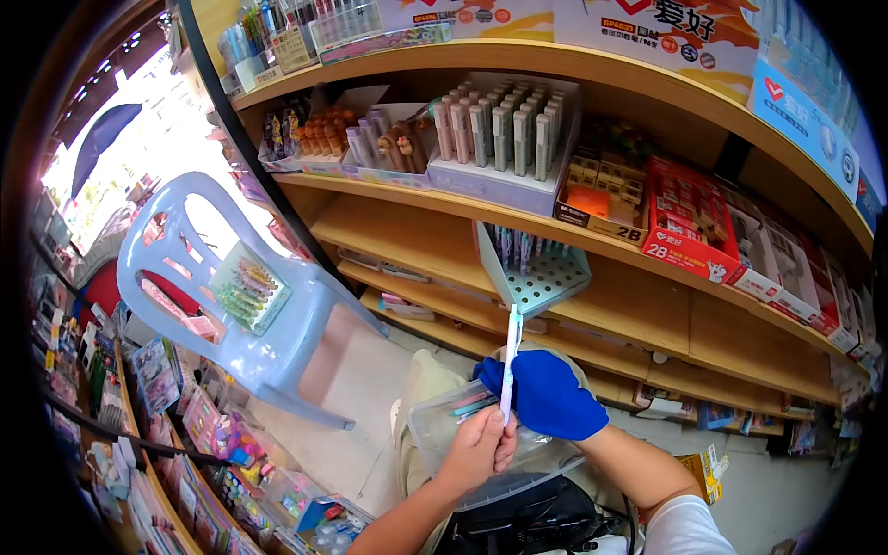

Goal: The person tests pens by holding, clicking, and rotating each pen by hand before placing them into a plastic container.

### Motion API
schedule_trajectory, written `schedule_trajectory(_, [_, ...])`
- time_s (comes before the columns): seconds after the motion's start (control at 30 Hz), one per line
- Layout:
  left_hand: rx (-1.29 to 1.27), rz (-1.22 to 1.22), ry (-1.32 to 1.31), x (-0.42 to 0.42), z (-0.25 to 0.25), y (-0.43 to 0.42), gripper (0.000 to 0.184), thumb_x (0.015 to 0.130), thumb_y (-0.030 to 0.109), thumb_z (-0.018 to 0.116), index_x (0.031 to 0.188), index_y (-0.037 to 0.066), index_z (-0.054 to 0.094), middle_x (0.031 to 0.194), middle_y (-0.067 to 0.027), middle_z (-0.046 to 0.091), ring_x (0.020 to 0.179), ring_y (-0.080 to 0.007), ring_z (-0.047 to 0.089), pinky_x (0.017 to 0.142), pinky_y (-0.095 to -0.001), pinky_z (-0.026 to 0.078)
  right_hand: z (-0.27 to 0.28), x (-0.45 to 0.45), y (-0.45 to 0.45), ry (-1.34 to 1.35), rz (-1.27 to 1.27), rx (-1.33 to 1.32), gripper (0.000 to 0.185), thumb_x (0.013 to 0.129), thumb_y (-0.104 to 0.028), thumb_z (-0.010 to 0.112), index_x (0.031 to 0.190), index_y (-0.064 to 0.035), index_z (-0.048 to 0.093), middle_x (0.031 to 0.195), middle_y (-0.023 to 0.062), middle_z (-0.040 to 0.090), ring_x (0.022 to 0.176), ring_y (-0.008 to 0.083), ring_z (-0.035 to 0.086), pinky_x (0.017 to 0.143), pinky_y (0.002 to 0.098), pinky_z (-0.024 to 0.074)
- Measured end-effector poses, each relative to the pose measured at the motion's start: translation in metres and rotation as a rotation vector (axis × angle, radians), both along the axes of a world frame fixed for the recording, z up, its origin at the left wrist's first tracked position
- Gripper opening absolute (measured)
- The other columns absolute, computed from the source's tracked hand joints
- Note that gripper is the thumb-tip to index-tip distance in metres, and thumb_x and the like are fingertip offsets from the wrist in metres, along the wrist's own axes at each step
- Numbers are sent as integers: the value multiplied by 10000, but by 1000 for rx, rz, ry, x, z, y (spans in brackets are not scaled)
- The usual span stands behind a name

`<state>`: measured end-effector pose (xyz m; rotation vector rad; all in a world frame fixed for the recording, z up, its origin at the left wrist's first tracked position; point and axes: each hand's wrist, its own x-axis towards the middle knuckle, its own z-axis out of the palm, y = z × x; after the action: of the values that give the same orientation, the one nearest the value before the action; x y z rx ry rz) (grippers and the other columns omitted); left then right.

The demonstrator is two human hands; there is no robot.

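My left hand (481, 450) is closed around the lower end of a slim white and lilac pen (508, 365), which it holds upright. Blue cloth, perhaps a mitt or glove, (560, 396) covers my right hand. It sits just behind and right of the pen; its fingers are hidden, and I cannot tell whether it touches the pen. Below both hands, a clear plastic bin (427, 435) rests at my lap with several pens (472, 407) in it. Past the pen's tip, a pale green dotted box (546, 289) of pens stands on a lower shelf.
Wooden shelves (638, 305) curve ahead, carrying a display box of pens (490, 185) and red 2B boxes (689, 217). At left stands a light blue plastic chair (296, 338) with a pen box (250, 289) on its seat. A black bag (527, 518) is close below me.
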<state>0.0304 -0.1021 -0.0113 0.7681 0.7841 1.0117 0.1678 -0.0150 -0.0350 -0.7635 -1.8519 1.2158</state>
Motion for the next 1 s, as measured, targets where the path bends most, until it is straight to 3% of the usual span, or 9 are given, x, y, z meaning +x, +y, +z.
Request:
schedule_trajectory(0.1, [-49, -18, -71, -3, 4, 0, 304, 958, 321, 324, 830, 61, 416, 564, -8, 369, 453, -88, 351, 409, -208, 270, 4, -6, -7, 260, 7, -317, 159, 812, -139, 546, 924, -31, 575, 799, 132, 607, 710, 253, 579, 604, 325, 454])
schedule_trajectory(0.2, [-61, -7, -119, -5, 3, 1, 303, 958, 318, 322, 844, 58, 427, 567, -8, 369, 458, -90, 353, 419, -207, 274, 31, 3, 1, -282, 42, 376, 140, 786, -102, 532, 905, -35, 564, 756, 154, 576, 684, 306, 552, 587, 343, 437])
schedule_trajectory(0.3, [-78, -16, -108, -4, 6, 2, 313, 960, 318, 313, 875, 46, 443, 573, -12, 381, 461, -99, 364, 429, -205, 283, 39, 3, -1, -626, 106, 437, 268, 772, -104, 547, 1013, 12, 553, 847, 169, 594, 719, 336, 562, 590, 390, 429])
schedule_trajectory(0.4, [-46, 75, -102, -2, 8, 3, 283, 959, 279, 332, 905, 30, 455, 578, -11, 393, 469, -96, 377, 438, -202, 296, 40, 6, 1, -519, 132, 454, 268, 820, -139, 530, 1038, 16, 544, 875, 153, 607, 778, 292, 594, 648, 357, 463])
schedule_trajectory(0.5, [94, 152, 94, 3, 5, 2, 239, 954, 231, 364, 906, 18, 460, 580, -9, 403, 473, -86, 384, 443, -200, 309, 13, 3, 1, -198, 59, 249, 207, 794, -134, 521, 967, -28, 561, 818, 158, 574, 721, 314, 559, 609, 378, 444])
schedule_trajectory(0.67, [75, 172, 50, -1, 4, 2, 204, 946, 198, 391, 890, 14, 462, 570, -7, 406, 468, -74, 382, 440, -199, 316, 7, 0, -6, 198, 50, -143, 241, 787, -147, 529, 1002, -45, 569, 838, 152, 567, 719, 325, 545, 626, 400, 438])
schedule_trajectory(0.73, [63, 176, 23, -1, 4, 2, 205, 946, 198, 391, 888, 15, 463, 565, -7, 404, 462, -74, 380, 437, -198, 316, 8, 0, -7, 172, 36, -174, 234, 794, -149, 527, 1002, -51, 570, 841, 145, 567, 716, 317, 540, 629, 395, 435])
schedule_trajectory(0.9, [49, 208, 39, 1, 5, 3, 200, 952, 200, 374, 913, 27, 466, 556, 1, 397, 451, -71, 375, 433, -195, 318, 44, 7, -12, -471, 27, 390, 223, 835, -162, 496, 1016, -45, 555, 907, 122, 591, 753, 260, 578, 633, 355, 445])
schedule_trajectory(1.0, [69, 154, 160, 3, 10, 2, 206, 957, 208, 353, 939, 33, 461, 558, 6, 394, 451, -68, 370, 429, -199, 322, 34, 2, -16, -543, -44, 521, 232, 808, -159, 505, 1008, -56, 561, 836, 142, 569, 710, 298, 545, 613, 389, 422])
